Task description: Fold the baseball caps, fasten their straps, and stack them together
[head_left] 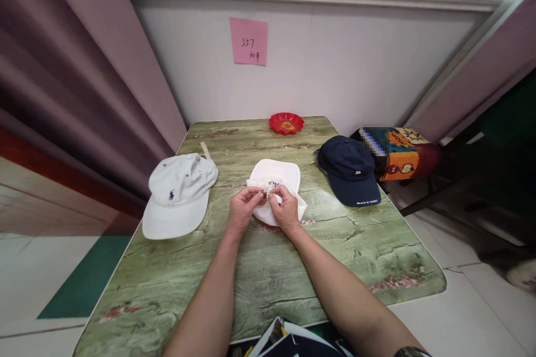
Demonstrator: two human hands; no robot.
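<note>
Head view: at a green wood-patterned table (pixel 268 284), our left hand (pixel 240 213) and right hand (pixel 288 213) meet over a white cap (pixel 281 170), which lies near the middle with its brim pointing away from us. Each hand is nearly closed, thumb and forefinger drawn into a pinch on a small part of the cap; the part is too small and too covered by our fingers for us to name. A light-coloured cap (pixel 180 192) sits to our left, one strap (pixel 205 150) sticking up at its far side, while a navy cap (pixel 347 170) rests to our right near the table's edge. Beyond the white cap stands a red scalloped dish (pixel 286 123), below a pink note (pixel 248 42) on the wall.

The pinch is the weak point, in our judgement: with so little held between the fingertips, the small part could slip free if either hand eases or the two pull unevenly. The cap's soft cloth could bunch or twist under a hard tug, and our fingers, crowding the spot, could hide a misalignment from us. The navy cap, close to the edge, could be knocked off by a wide swing of the right arm.
</note>
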